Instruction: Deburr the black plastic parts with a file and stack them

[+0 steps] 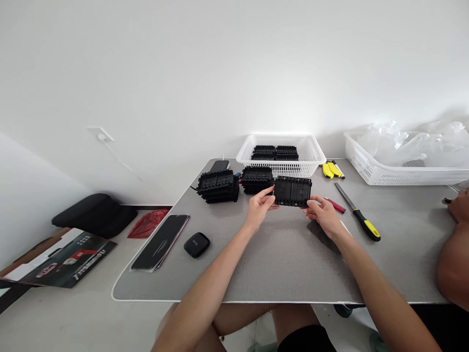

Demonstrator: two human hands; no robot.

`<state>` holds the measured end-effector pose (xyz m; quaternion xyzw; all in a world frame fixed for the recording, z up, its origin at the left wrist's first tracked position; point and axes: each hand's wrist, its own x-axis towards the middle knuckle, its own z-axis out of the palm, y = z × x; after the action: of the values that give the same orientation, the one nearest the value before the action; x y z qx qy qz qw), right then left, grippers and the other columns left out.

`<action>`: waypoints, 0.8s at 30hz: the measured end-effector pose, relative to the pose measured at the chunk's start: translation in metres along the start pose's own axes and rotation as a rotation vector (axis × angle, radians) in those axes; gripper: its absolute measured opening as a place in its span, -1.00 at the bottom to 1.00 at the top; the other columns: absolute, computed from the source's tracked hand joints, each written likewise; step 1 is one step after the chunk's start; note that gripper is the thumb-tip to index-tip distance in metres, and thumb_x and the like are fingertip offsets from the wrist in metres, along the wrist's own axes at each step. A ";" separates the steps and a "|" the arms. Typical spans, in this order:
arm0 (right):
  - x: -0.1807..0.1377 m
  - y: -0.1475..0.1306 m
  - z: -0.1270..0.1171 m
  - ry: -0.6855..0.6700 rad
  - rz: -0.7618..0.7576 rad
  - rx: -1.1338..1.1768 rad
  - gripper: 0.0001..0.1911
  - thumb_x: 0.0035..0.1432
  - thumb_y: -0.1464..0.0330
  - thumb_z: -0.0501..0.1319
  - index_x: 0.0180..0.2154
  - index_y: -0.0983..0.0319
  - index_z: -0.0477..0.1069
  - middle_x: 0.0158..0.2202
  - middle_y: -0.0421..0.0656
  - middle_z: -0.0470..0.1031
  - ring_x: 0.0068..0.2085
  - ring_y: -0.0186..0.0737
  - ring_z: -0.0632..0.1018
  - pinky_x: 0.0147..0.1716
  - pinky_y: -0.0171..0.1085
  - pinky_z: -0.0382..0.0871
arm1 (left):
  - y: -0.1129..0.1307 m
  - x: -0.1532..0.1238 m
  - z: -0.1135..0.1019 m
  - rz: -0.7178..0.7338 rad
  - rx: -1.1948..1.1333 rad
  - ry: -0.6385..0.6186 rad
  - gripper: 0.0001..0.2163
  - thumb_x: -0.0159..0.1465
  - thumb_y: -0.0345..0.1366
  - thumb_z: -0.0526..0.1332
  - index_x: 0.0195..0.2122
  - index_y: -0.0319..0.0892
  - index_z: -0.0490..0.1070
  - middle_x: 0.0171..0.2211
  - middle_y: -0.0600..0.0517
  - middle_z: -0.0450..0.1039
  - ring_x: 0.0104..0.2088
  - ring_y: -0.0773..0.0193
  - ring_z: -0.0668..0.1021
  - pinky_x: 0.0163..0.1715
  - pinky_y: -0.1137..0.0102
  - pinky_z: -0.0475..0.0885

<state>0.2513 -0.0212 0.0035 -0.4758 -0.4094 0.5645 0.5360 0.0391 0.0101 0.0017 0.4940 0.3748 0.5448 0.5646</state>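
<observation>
Forearms [214, 278] outstretched, left hand [258, 210] and right hand [324, 213] narrowly pinch a black panel [291, 191] by its ends. Slackened grip could drop it.

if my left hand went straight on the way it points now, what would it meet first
The rectangular black plastic panel that your left hand holds. Past it, the white perforated plastic basket looks next in line, though depth is unclear from this single view.

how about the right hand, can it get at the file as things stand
Probably yes: the file lies uncovered on the table, to the right of the right hand, though that hand must first release the black panel.
</observation>
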 end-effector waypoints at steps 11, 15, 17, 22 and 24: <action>0.002 0.000 -0.002 0.106 -0.099 -0.041 -0.53 -0.04 0.08 0.33 -0.15 0.23 0.46 -0.52 -0.25 0.43 -0.49 -0.32 0.45 -0.47 -0.31 0.38 | 0.006 -0.004 0.003 -0.082 0.046 -0.110 -0.32 0.03 -0.13 0.41 0.16 -0.09 0.22 -0.25 -0.04 0.53 -0.38 0.24 0.59 -0.44 0.38 0.55; 0.003 0.001 -0.003 0.148 -0.152 -0.174 -0.57 -0.02 0.07 0.28 -0.21 0.24 0.51 -0.62 -0.30 0.34 -0.56 -0.34 0.36 -0.51 -0.32 0.28 | 0.001 -0.002 0.003 -0.123 0.089 -0.119 -0.60 0.09 0.03 0.31 -0.19 -0.14 0.34 -0.47 0.07 0.47 -0.51 0.28 0.54 -0.55 0.41 0.51; 0.004 0.001 -0.004 0.159 -0.175 -0.238 -0.60 0.01 0.09 0.25 -0.23 0.25 0.53 -0.64 -0.30 0.31 -0.57 -0.34 0.34 -0.52 -0.32 0.25 | 0.000 -0.002 0.003 -0.149 0.121 -0.162 -0.59 0.10 0.06 0.30 -0.20 -0.13 0.35 -0.49 0.07 0.49 -0.54 0.25 0.55 -0.58 0.39 0.49; 0.005 0.000 -0.006 0.169 -0.202 -0.268 -0.56 0.05 0.07 0.23 -0.18 0.27 0.53 -0.56 -0.27 0.36 -0.52 -0.32 0.36 -0.47 -0.29 0.28 | -0.001 -0.005 0.004 -0.215 0.162 -0.265 -0.50 0.19 0.07 0.23 0.04 -0.13 0.36 -0.54 0.00 0.52 -0.64 0.21 0.54 -0.67 0.42 0.39; 0.007 0.001 -0.008 0.131 -0.202 -0.281 -0.54 0.05 0.06 0.25 -0.17 0.28 0.53 -0.55 -0.26 0.37 -0.50 -0.32 0.38 -0.44 -0.29 0.28 | -0.003 -0.006 0.004 -0.213 0.176 -0.314 -0.54 0.20 0.07 0.22 -0.02 -0.16 0.43 -0.54 -0.02 0.52 -0.65 0.23 0.53 -0.71 0.46 0.32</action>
<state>0.2586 -0.0151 -0.0001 -0.5382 -0.4941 0.4128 0.5438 0.0431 0.0043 -0.0009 0.5778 0.3784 0.3636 0.6251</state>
